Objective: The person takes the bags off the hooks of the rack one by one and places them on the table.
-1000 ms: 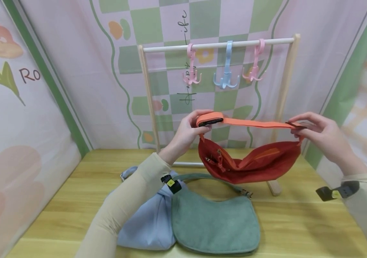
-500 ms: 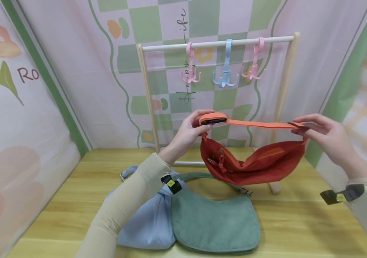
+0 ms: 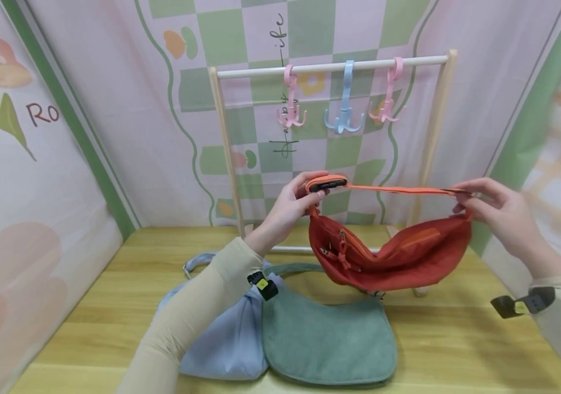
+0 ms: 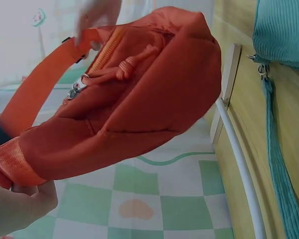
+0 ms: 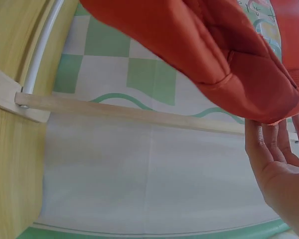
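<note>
A red sling bag (image 3: 393,257) hangs in the air between both hands, over the table's back half. My left hand (image 3: 287,210) grips its orange strap (image 3: 393,189) at the black buckle (image 3: 328,185). At the opposite end, my right hand (image 3: 504,216) pinches the strap, which runs nearly level between the two. In the left wrist view the bag's zipper pull (image 4: 75,88) and a knotted red cord (image 4: 127,68) show on its side. The right wrist view has my fingers (image 5: 259,144) at the bag's end.
Behind the bag stands a wooden rack with a white bar (image 3: 250,72). Two pink hooks (image 3: 290,109) and a blue hook (image 3: 344,112) hang from it. A green shoulder bag (image 3: 329,339) and a light blue bag (image 3: 231,345) lie side by side on the wooden table (image 3: 93,328).
Both hands have shifted slightly right and down with the red bag, which now hangs lower over the green bag's strap. The strap is turned more edge-on.
</note>
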The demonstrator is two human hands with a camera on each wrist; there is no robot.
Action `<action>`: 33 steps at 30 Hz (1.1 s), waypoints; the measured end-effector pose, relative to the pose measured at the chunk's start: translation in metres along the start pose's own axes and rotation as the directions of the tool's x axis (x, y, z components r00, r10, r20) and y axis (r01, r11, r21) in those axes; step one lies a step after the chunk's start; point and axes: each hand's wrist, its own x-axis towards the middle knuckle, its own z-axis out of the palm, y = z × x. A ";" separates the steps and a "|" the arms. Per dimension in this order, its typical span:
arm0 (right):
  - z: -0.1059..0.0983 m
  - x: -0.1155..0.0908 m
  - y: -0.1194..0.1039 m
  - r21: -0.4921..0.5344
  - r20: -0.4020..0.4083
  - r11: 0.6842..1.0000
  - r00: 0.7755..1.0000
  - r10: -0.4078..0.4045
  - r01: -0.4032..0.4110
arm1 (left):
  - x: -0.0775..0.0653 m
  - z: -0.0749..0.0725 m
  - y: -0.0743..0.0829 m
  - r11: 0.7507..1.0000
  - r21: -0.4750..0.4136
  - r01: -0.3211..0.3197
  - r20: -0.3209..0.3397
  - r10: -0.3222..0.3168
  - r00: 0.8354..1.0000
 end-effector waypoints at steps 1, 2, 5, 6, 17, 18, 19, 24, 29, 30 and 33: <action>0.000 0.000 0.001 0.012 0.002 1.000 1.000 0.001 -0.001 | 0.000 0.000 -0.001 1.000 0.004 -0.004 0.004 0.004 1.000; 0.000 0.000 0.001 0.017 0.000 1.000 1.000 0.002 -0.002 | 0.000 0.000 -0.001 1.000 0.003 -0.004 0.008 0.004 1.000; -0.002 -0.001 0.003 -0.023 -0.006 1.000 1.000 0.017 -0.018 | -0.001 0.002 0.000 0.999 0.033 -0.003 0.021 0.002 1.000; -0.003 -0.001 0.003 -0.044 -0.006 0.999 1.000 0.024 -0.024 | -0.002 0.002 0.001 0.999 0.042 0.000 0.024 -0.001 1.000; -0.011 -0.007 0.005 -0.305 -0.038 0.947 0.995 0.094 -0.101 | -0.010 0.007 -0.001 0.974 0.228 0.007 0.048 -0.018 0.999; -0.012 -0.008 0.005 -0.341 -0.039 0.934 0.994 0.103 -0.110 | -0.010 0.006 -0.004 0.969 0.247 -0.001 0.044 -0.010 0.999; -0.012 -0.008 0.005 -0.372 -0.042 0.920 0.993 0.113 -0.121 | -0.009 0.005 -0.006 0.964 0.266 -0.009 0.040 -0.002 0.999; -0.014 -0.010 0.005 -0.451 -0.041 0.881 0.989 0.139 -0.143 | -0.008 0.006 -0.013 0.936 0.351 -0.035 0.023 0.029 0.999; -0.016 -0.012 0.006 -0.499 -0.033 0.851 0.985 0.172 -0.165 | -0.008 0.006 -0.016 0.921 0.389 0.009 0.018 -0.018 1.000; -0.017 -0.012 0.007 -0.506 -0.031 0.845 0.983 0.181 -0.172 | -0.008 0.006 -0.017 0.917 0.399 0.021 0.021 -0.032 0.999; -0.018 -0.013 0.008 -0.512 -0.014 0.839 0.978 0.207 -0.184 | -0.010 0.006 -0.019 0.898 0.438 0.045 0.022 -0.060 0.998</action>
